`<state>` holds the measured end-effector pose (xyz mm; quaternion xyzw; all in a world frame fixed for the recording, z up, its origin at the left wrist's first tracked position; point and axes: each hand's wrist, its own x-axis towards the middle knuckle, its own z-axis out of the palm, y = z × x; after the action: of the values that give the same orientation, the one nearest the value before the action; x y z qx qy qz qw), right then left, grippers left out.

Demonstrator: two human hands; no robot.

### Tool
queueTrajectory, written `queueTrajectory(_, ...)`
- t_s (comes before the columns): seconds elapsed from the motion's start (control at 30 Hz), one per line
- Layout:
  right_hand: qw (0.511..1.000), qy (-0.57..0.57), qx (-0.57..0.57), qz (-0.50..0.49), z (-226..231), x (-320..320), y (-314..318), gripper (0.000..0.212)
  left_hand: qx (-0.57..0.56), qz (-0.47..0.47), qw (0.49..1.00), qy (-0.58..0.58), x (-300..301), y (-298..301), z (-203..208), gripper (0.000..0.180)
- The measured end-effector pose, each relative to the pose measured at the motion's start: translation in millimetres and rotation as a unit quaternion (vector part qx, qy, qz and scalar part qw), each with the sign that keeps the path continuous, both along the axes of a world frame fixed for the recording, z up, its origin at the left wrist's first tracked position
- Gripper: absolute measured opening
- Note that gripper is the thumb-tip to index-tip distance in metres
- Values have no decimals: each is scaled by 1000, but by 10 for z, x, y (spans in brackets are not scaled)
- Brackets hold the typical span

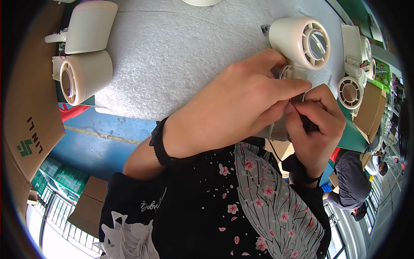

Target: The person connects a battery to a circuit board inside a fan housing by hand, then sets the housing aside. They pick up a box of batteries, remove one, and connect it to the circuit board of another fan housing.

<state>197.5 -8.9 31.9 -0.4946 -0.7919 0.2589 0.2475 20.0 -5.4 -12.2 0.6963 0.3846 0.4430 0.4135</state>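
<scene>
A cream hair dryer (pixel 290 41) lies near the table's right side, its round grille facing right. Its handle runs down toward me between my hands, with part of it showing below the barrel. My left hand (pixel 254 93) is wrapped around this handle, thumb and index finger reaching its lower part. Close against those fingertips, my right hand (pixel 319 118) is closed in a pinch. What the right fingers hold is too small and hidden to make out. A thin dark cord (pixel 274 151) hangs below the handle.
On the left table edge sit two cream dryer bodies (pixel 90 28), one with wires showing. Several more dryer parts (pixel 350 93) stand at the right. White foam sheeting (pixel 172 52) covers the table. A cardboard box (pixel 32 116) stands left; another person (pixel 353 175) is at the right.
</scene>
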Motion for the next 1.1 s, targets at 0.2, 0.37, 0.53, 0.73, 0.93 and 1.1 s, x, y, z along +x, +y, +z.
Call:
queueTrajectory(0.2,1000,2,14,3,-28,-15,4,13,-2,5,1000,3,4,-2,-3,32)
queueTrajectory(0.37,999,3,36,16,-57,-12,28,12,12,8,1000,7,2,9,-17,34)
queueTrajectory(0.53,997,16,72,35,-129,67,52,15,16,9,1000,11,15,2,-18,36)
queueTrajectory(0.73,990,75,-52,-105,-87,50,-6,26,18,8,999,29,14,-4,-6,36)
queueTrajectory(0.93,990,66,-75,-100,14,-20,92,30,21,9,999,41,15,-16,-9,37)
queueTrajectory(1.1,1000,-16,8,2,22,101,183,41,14,4,999,38,11,-9,11,38)
